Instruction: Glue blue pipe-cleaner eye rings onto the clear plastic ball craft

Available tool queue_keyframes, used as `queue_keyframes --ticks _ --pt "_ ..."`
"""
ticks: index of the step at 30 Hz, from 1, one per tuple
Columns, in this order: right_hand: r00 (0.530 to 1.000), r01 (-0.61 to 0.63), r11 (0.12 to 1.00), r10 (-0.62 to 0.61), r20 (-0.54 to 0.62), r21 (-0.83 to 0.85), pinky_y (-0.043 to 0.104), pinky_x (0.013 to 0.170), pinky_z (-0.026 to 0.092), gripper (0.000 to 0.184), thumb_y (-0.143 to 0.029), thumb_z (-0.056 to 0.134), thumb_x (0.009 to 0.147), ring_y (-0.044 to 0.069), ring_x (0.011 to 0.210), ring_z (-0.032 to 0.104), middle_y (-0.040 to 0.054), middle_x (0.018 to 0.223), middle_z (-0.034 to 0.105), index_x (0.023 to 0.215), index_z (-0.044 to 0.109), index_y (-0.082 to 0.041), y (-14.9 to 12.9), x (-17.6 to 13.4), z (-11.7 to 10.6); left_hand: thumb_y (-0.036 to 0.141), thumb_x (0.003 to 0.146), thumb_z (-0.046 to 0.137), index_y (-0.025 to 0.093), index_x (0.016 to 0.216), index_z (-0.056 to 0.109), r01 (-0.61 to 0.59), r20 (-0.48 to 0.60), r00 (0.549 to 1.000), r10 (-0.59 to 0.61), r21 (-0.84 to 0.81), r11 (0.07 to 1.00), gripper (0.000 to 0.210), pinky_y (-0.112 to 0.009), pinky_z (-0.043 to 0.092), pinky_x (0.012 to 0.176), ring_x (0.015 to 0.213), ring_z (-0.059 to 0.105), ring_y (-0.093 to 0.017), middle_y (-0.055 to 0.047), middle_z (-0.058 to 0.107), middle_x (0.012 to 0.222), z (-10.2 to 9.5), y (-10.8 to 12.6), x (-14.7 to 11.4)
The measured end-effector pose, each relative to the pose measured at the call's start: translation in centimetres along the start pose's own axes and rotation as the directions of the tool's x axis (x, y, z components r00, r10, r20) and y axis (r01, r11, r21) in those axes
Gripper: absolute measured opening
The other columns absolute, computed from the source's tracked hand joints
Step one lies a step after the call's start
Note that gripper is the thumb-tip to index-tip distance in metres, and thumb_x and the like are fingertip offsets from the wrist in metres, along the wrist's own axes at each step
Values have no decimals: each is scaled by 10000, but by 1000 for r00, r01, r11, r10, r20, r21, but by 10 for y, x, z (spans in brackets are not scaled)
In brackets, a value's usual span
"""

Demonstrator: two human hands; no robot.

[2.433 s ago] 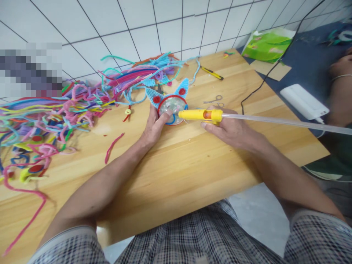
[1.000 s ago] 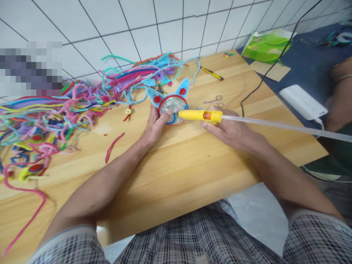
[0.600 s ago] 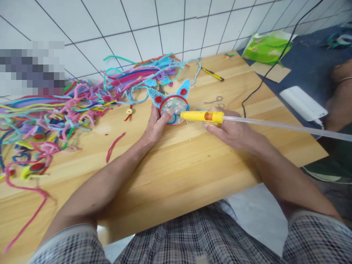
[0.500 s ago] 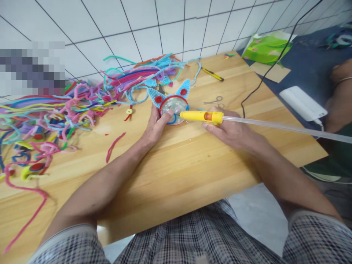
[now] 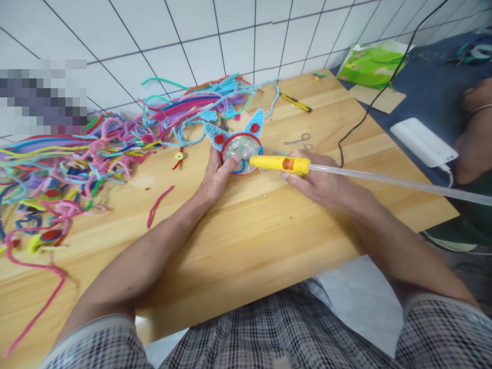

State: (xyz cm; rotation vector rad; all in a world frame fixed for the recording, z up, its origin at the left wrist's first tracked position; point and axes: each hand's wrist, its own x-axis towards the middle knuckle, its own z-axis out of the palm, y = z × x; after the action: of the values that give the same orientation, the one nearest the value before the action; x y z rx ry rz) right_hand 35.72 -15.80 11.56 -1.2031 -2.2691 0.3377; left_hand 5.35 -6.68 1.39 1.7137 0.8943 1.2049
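My left hand is closed on a round, clear craft piece with a red rim and two light-blue ears with red dots, made of pipe cleaners. The left thumb presses on its face, beside a blue curl; the other fingers are mostly hidden behind it. My right hand grips a yellow hot glue gun with a long clear glue stick running out of its back. The gun's nozzle points left and meets the round face or hovers just over it; I cannot tell which.
Many coloured pipe cleaners heap along the tiled wall at the left. Small scissors and a yellow utility knife lie beyond my right hand. A black cable crosses the right side, near a white power bank and another person's arm.
The view has shifted very slightly. Both hands, the glue gun and the eared piece keep the same places relative to one another.
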Motion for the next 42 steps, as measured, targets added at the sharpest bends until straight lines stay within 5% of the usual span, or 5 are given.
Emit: queue_keyframes --ticks 15,23,32,38,42 --pt "998 -26 1000 27 60 -14 384 793 490 112 -325 579 1123 262 913 704 63 1020 752 1025 540 -289 -3 0 -9 855 1050 700 320 1617 534 -1 12 1000 0 49 999 797 -593 484 1408 1593 630 -397 -137 672 1672 1 14 0" --pt "994 -107 994 108 29 -22 387 718 447 152 -374 692 1043 243 753 622 31 880 701 986 586 -283 -1 4 -12 888 1022 712 294 1617 531 32 -27 999 -31 67 997 861 -585 507 1383 1542 660 -392 -152 684 1641 2 17 -2" --pt "979 -197 974 202 -38 108 542 939 658 297 -561 723 1057 332 909 754 66 947 781 1060 772 -268 13 -2 -21 898 1046 665 282 1608 523 25 -37 999 -21 112 993 846 -566 524 1367 1513 672 -380 -157 695 1609 4 17 -2" --pt "902 -301 908 371 -222 292 557 972 709 395 -704 773 1028 358 1058 814 57 999 820 1059 799 -311 55 11 -22 894 1039 676 275 1569 559 2 -65 998 6 120 993 823 -591 514 1369 1502 673 -383 -151 715 1567 5 16 -1" --pt "765 -457 841 537 -355 290 524 958 721 313 -607 786 1025 341 1041 823 71 1030 836 1072 799 -298 116 18 -34 864 1035 702 266 1560 568 -8 -108 994 21 113 994 806 -585 515 1366 1504 661 -379 -152 703 1565 8 14 -1"
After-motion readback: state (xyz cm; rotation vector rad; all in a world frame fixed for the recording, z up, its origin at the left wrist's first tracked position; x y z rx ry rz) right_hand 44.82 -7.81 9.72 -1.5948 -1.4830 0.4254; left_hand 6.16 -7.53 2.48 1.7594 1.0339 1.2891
